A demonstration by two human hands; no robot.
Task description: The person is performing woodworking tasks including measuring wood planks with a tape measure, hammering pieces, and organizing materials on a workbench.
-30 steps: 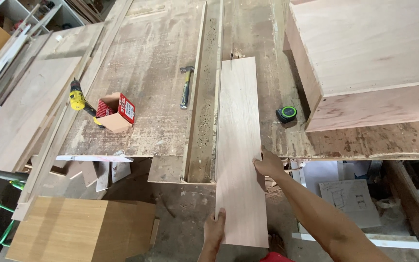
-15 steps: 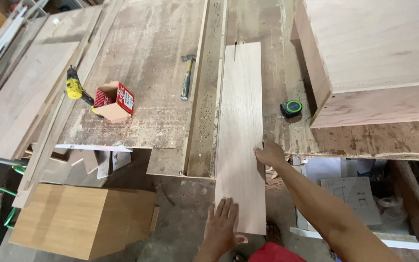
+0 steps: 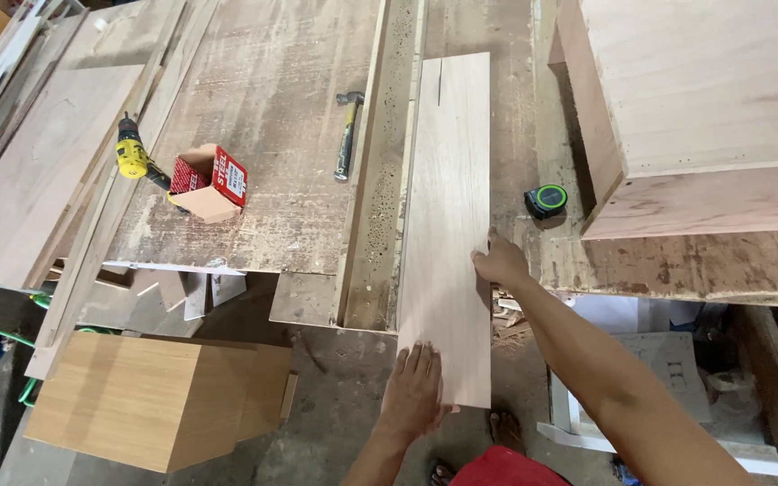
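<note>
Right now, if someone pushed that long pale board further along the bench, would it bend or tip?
The board looks thin yet lies flat, so probably stiff. Its near end overhangs the bench, so it might tip without the left hand and right hand. Smooth face: likely slides easily.

Open red-and-white cardboard box [image 3: 211,182] beside yellow drill [image 3: 133,159]

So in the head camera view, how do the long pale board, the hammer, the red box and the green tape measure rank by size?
1. Long pale plywood board, by far.
2. Dark-handled hammer, longer than the box though slimmer.
3. Open red cardboard box.
4. Round green-and-black tape measure, smallest.
</note>
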